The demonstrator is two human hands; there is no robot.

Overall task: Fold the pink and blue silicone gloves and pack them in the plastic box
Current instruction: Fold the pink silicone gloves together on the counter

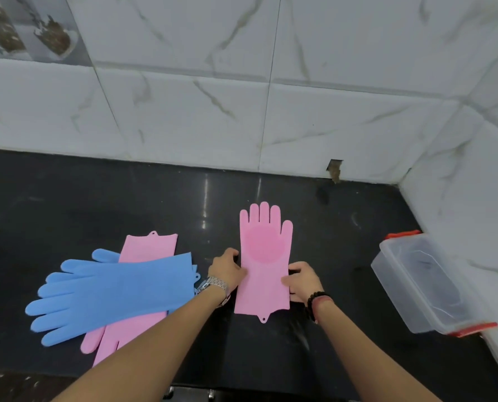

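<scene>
Barely begun: left hand (227, 268) and right hand (304, 281) pinch flat pink glove (263, 271) edges mid-frame; blue gloves (108, 294) unfolded lower left, plastic box (424, 288) empty at right.

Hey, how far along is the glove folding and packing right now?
Done: nothing folded or packed; the plastic box holds no gloves. In hand: the left hand and right hand grip the flat pink glove by its edges. Left: fold it, then the blue gloves and second pink glove, and box them.
</scene>
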